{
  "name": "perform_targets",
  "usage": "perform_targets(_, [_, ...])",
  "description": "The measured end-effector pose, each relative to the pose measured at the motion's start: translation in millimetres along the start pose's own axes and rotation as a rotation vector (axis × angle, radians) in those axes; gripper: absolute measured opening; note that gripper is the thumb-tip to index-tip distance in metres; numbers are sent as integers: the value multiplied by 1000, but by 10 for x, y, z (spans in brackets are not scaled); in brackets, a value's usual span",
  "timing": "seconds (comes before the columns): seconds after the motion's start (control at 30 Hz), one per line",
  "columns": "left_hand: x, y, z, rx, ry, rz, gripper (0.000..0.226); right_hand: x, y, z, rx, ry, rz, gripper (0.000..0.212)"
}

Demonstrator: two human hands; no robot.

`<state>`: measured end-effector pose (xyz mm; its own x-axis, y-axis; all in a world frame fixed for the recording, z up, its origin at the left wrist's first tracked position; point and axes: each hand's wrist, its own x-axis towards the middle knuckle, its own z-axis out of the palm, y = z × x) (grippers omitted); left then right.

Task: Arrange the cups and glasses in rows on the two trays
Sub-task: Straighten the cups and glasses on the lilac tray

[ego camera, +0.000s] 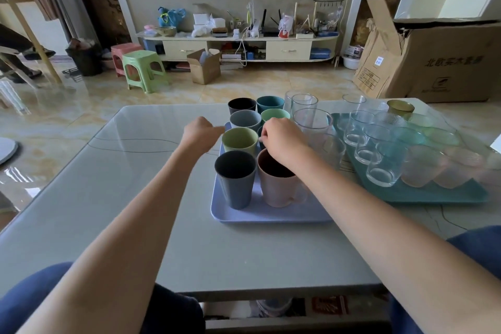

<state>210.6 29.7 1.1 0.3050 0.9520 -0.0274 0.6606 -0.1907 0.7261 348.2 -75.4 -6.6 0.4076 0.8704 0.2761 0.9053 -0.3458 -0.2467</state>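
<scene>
A lavender tray (pixel 271 215) in the middle of the table holds plastic cups in two columns. At the front stand a dark blue-grey cup (pixel 235 179) and a pink cup (pixel 273 184). Behind them are a light green cup (pixel 240 141), a grey cup (pixel 245 119), a green cup (pixel 275 114), a black cup (pixel 242 105) and a teal cup (pixel 270 103). My right hand (pixel 282 138) pinches the rim of a dark cup (pixel 260 133), mostly hidden under it. My left hand (pixel 202 133), fingers curled, holds the tray's left rim. A teal tray (pixel 433 192) on the right carries several glasses.
Tall clear glasses (pixel 311 122) stand between the two trays. A gold-rimmed cup (pixel 400 108) sits behind the teal tray. A large cardboard box (pixel 444 62) stands beyond the table's far right corner, and stools (pixel 141 68) on the floor at the far left.
</scene>
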Motion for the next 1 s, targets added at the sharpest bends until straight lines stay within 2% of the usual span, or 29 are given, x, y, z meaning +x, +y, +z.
perform_targets(0.1, [84, 62, 96, 55, -147, -3, 15, 96, 33, 80, 48, -60, 29, 14])
perform_targets(0.17, [117, 52, 183, 35, -170, 3, 19, 147, 86, 92, 86, -82, 68, 14])
perform_targets(0.3, [163, -30, 213, -36, -140, -2, 32, 172, 151, 86, 106, -96, 101, 13])
perform_targets(0.53, [123, -124, 233, -105, -57, -1, 32, 85, 153, 53, 136, -77, 69, 14])
perform_targets(0.83, [84, -73, 274, -1, -14, -16, 9, 46, 106, 11, 126, -94, 65, 15])
perform_targets(1.0, [61, -88, 269, 12, -13, -27, 7, 53, 114, -34, 120, -133, 58, 14])
